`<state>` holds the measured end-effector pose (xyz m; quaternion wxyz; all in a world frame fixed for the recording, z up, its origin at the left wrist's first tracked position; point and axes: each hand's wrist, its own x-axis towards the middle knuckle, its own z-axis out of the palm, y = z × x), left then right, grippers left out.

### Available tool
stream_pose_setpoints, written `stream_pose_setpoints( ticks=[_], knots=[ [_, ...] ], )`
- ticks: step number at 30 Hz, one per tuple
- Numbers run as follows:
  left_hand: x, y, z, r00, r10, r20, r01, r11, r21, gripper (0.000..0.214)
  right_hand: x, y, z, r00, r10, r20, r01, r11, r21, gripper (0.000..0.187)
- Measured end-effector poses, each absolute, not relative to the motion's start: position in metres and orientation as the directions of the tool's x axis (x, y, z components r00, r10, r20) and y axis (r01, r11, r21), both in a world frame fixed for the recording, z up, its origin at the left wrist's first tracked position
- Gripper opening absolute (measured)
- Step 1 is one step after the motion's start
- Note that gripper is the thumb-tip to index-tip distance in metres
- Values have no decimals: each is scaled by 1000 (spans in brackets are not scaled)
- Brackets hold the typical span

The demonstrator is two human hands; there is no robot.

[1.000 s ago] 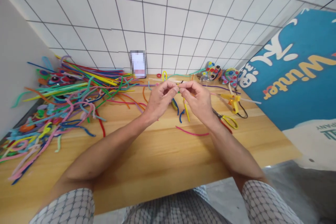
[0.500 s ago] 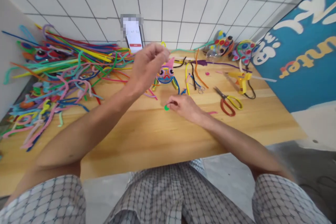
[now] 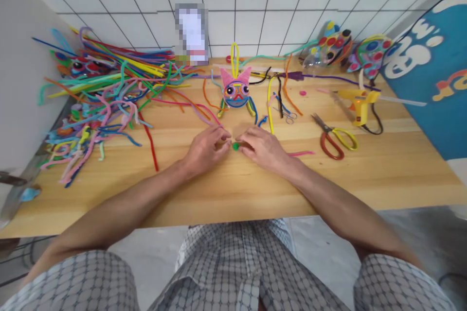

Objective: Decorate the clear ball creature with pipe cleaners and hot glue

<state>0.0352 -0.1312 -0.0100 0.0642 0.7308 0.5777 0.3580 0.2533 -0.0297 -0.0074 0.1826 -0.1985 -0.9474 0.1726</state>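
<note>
My left hand and my right hand rest on the wooden table, their fingertips meeting at a small green piece. Both hands pinch at it with fingers drawn together. Just beyond them stands a pipe-cleaner cat figure with pink ears, big eyes and coloured legs. A pink pipe cleaner lies right of my right hand.
A big heap of coloured pipe cleaners covers the left of the table. Red-and-yellow scissors and a yellow glue gun lie at the right. Colourful craft figures and a phone stand against the tiled wall.
My left hand has come down from in the air to the table beside my right hand, at the green piece. The view has tilted down, showing the cat figure fully.
</note>
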Motion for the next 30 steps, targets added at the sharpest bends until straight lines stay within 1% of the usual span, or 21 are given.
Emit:
stream_pose_setpoints(
  ticks=[4,7,10,14,18,24,27,30],
  knots=[
    [39,-137,-21,172,859,482,821,-396,412,11,247,-36,-9,-880,397,262,309,896,-320,16],
    [42,-140,-19,225,841,492,818,-438,374,9,246,-39,-8,-877,407,255,336,900,-279,17],
    [45,-143,-16,301,818,491,812,-490,318,11,246,-41,-8,-872,418,253,351,896,-271,17],
    [44,-145,-14,327,820,470,823,-491,285,12,250,-41,-10,-873,402,277,313,896,-315,18],
    [41,-146,-15,363,817,448,820,-509,264,17,256,-36,-11,-829,421,368,285,884,-370,26],
    [43,-149,-13,444,833,330,850,-508,140,27,262,-28,-11,-779,431,456,241,877,-416,18],
    [46,-150,-13,428,859,281,871,-475,124,30,265,-22,-6,-719,493,490,277,850,-448,19],
    [47,-151,-14,399,876,271,884,-447,141,33,270,-12,0,-579,601,551,325,790,-520,22]
  ],
)
